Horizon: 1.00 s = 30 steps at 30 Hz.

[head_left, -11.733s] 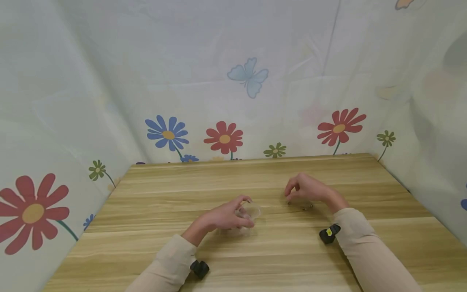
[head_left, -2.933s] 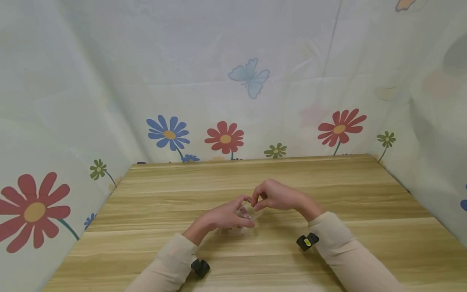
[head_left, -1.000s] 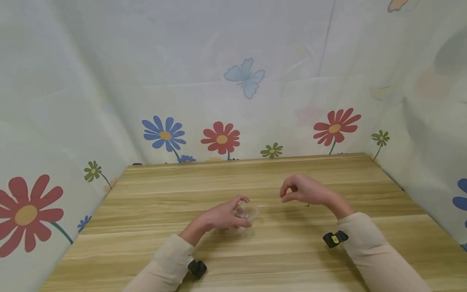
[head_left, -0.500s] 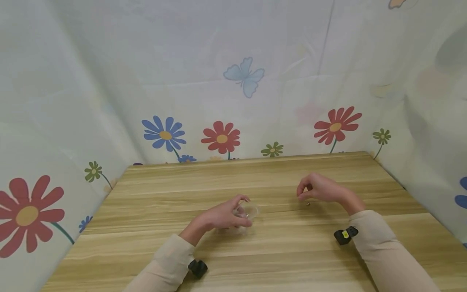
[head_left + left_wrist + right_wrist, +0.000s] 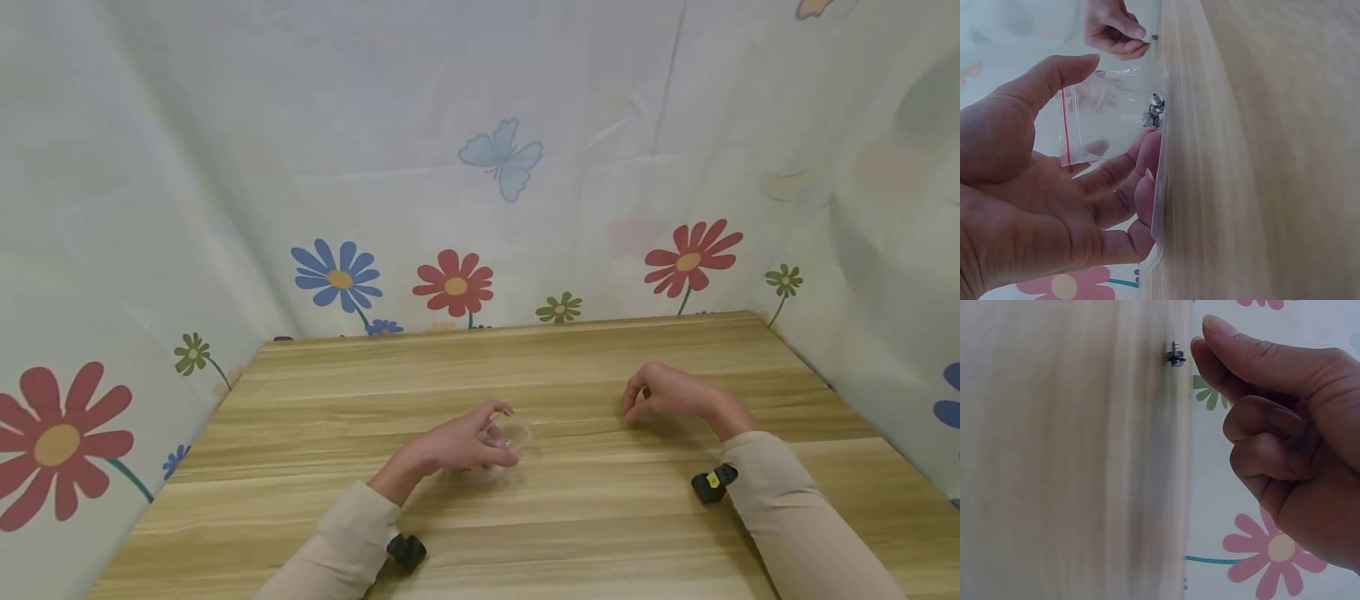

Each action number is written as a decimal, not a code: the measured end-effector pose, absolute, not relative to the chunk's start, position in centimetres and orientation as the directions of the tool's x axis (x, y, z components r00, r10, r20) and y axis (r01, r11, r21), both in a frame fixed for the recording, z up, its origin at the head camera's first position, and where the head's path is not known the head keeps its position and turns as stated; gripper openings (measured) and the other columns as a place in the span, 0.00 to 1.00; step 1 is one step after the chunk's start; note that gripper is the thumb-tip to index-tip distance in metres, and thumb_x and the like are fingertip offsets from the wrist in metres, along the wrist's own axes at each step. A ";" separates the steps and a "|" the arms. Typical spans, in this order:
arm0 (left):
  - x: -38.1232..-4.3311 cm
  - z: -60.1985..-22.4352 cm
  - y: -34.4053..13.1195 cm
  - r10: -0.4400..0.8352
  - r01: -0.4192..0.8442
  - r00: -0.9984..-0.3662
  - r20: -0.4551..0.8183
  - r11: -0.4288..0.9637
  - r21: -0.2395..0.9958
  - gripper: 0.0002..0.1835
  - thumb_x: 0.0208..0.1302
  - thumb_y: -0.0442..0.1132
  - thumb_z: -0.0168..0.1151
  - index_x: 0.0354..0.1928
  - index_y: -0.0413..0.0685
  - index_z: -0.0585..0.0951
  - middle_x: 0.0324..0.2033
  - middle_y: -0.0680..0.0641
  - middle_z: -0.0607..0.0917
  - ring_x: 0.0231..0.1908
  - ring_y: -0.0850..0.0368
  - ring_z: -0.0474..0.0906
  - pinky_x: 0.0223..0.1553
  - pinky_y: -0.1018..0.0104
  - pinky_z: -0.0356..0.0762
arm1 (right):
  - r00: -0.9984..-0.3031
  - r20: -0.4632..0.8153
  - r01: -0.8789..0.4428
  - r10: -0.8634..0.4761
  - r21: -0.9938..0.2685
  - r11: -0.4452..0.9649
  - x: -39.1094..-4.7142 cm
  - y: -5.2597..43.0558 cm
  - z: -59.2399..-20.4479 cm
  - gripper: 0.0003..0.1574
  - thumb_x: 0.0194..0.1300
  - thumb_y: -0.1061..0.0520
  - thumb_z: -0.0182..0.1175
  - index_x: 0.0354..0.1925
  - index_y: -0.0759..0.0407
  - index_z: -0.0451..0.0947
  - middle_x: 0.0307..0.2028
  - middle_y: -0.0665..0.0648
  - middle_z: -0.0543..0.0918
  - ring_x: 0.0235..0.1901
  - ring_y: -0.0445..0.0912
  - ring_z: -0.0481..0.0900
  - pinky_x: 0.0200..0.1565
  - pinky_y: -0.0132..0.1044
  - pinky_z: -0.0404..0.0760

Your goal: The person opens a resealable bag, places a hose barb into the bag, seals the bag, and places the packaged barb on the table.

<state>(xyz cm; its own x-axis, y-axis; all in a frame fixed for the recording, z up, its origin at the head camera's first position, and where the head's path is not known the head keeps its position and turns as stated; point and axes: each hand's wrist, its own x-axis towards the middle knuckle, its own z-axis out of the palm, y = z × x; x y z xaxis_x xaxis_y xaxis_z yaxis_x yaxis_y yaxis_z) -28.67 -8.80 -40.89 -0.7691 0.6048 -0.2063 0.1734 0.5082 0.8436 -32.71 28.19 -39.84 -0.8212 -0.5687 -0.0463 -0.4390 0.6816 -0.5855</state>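
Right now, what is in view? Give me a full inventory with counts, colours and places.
Clear zip bag: one, transparent with a red stripe, at the left hand
Small metal parts: more than one, exact count unclear, silver and dark, inside the bag
Loose metal part: one, silver and dark, on the table by the right hand
Table: one, wood-grain tan, under both hands
Backdrop: pale, around the table
Printed flowers: several, red, blue, green, on the backdrop
Butterfly print: one, light blue, back centre
Wrist devices: two, black, at the cuffs
Sleeves: two, beige
Hands: two, bare, left and right
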 end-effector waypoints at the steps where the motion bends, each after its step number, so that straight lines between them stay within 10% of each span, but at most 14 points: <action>1: -28.6 -40.9 -8.8 0.605 0.174 -0.769 -0.205 0.507 0.844 0.39 0.61 0.44 0.73 0.69 0.48 0.62 0.47 0.44 0.77 0.40 0.52 0.78 0.40 0.58 0.77 | -0.822 -0.053 -0.434 -0.566 -0.585 0.685 -32.8 28.3 -39.9 0.02 0.60 0.63 0.71 0.34 0.61 0.86 0.29 0.48 0.82 0.29 0.45 0.74 0.33 0.35 0.73; 30: -28.7 -41.1 -8.8 0.605 0.166 -0.767 -0.213 0.508 0.846 0.39 0.60 0.45 0.73 0.68 0.49 0.62 0.46 0.45 0.77 0.38 0.52 0.78 0.39 0.59 0.76 | -0.811 -0.059 -0.461 -0.582 -0.548 0.698 -33.1 28.2 -40.5 0.06 0.59 0.67 0.70 0.29 0.57 0.87 0.30 0.48 0.82 0.31 0.43 0.75 0.37 0.37 0.76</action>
<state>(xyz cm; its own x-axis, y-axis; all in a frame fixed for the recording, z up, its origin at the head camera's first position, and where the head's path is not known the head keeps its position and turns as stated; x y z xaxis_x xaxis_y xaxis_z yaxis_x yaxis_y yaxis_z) -28.72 -8.77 -41.05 -0.7670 0.6052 -0.2131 0.1656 0.5076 0.8455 -33.08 28.25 -40.45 -0.8113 -0.5816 -0.0592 -0.4607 0.6984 -0.5477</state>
